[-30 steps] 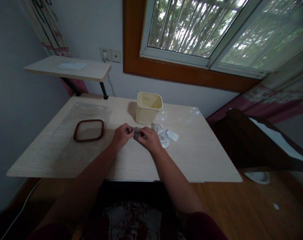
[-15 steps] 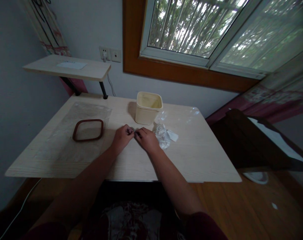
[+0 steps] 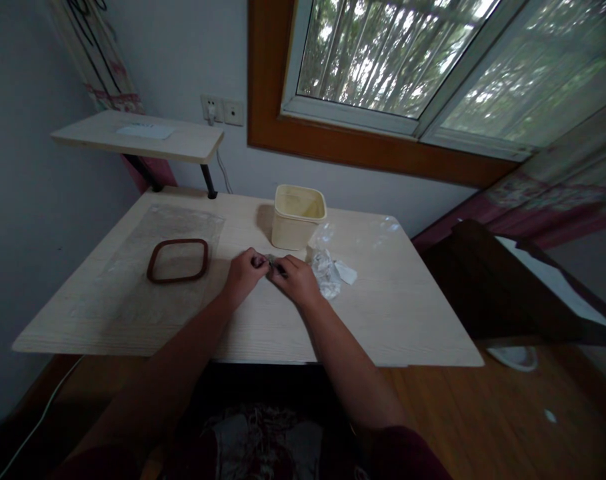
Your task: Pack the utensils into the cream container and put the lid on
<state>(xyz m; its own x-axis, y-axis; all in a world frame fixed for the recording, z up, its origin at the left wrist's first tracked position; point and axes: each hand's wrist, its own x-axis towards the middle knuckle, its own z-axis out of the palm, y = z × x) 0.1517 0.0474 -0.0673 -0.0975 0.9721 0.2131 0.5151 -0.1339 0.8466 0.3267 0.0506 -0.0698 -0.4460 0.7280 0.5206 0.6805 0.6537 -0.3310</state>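
The left hand (image 3: 245, 272) and the right hand (image 3: 297, 277) are close together over the middle of the table (image 3: 393, 307). Both hands have their fingers curled in, and they pinch a small grey thing (image 3: 271, 261) between their fingertips. It is too tiny and dark to tell what it is. It sits right in the gap between the two hands, on the near side of a pale yellow tub (image 3: 293, 235). The tub stands upright with its top open.

Just to the right of the right hand is a crumpled bag (image 3: 325, 272) that you can see through. A little white card (image 3: 346, 272) lies next to it, on its right side.

Over on the left, a red-brown ring (image 3: 205, 259) with round corners lies flat on a thin plastic sheet (image 3: 143, 303). On the far left, a small shelf (image 3: 187, 143) stands above the table, and a white paper (image 3: 145, 131) lies on it.
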